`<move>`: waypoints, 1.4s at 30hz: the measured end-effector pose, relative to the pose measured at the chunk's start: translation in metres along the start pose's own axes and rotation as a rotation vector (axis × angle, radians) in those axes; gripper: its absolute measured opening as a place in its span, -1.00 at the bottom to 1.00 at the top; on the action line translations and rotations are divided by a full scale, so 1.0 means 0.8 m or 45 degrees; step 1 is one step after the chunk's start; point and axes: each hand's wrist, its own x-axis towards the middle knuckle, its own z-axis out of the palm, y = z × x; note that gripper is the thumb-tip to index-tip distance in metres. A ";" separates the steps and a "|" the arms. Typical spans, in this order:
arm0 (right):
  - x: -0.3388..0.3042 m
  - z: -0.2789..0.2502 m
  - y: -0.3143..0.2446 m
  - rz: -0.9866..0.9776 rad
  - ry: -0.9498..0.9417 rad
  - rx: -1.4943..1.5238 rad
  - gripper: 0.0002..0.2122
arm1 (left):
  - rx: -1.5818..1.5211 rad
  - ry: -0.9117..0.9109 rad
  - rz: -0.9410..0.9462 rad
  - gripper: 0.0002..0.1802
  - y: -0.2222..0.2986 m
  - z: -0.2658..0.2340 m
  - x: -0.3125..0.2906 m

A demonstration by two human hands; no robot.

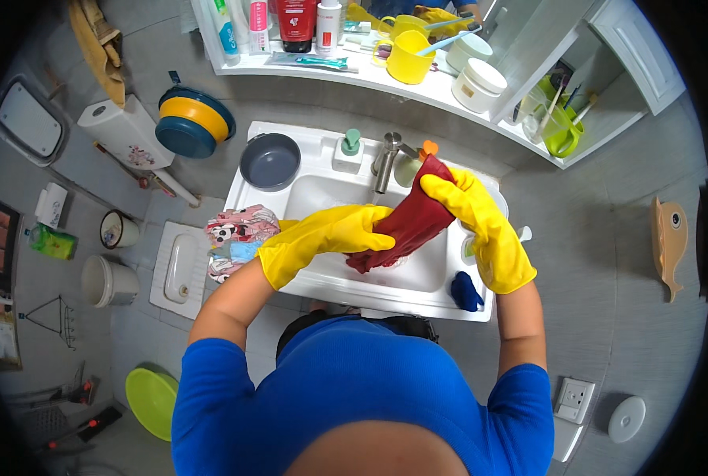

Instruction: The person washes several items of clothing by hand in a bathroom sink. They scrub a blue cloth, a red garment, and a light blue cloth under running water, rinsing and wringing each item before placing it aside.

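Note:
Both my hands wear long yellow rubber gloves. Between them a dark red cloth (414, 213) is stretched at a slant over the white sink (330, 278). My left hand (358, 228) grips its lower left side, thumb on top. At the upper right end, my right hand (458, 197) pinches the cloth with bent fingers. The cloth's lower tip hangs into the basin, where something reddish shows beneath it. Behind the cloth stands the metal faucet (385, 163). A dark blue bunched cloth (466, 291) lies on the sink's front right corner.
Patterned pink clothes (243, 230) drape over the sink's left edge, below a grey basin (270, 162). A soap dispenser (348, 152) stands beside the faucet. Overhead juts a white shelf (362, 70) with toiletries and a yellow cup (409, 59). A green tub (152, 401) sits at lower left.

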 end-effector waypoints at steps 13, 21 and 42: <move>-0.031 -0.018 -0.061 -0.227 0.290 0.124 -0.59 | -0.514 0.081 0.115 -0.69 -0.023 0.001 0.017; -0.043 -0.060 -0.037 -0.198 0.400 -0.099 -0.77 | -0.578 0.494 0.478 -0.74 -0.062 -0.065 0.014; -0.041 -0.109 0.004 -0.664 0.709 -0.219 -0.75 | -0.341 0.918 0.415 -0.70 0.052 -0.102 -0.025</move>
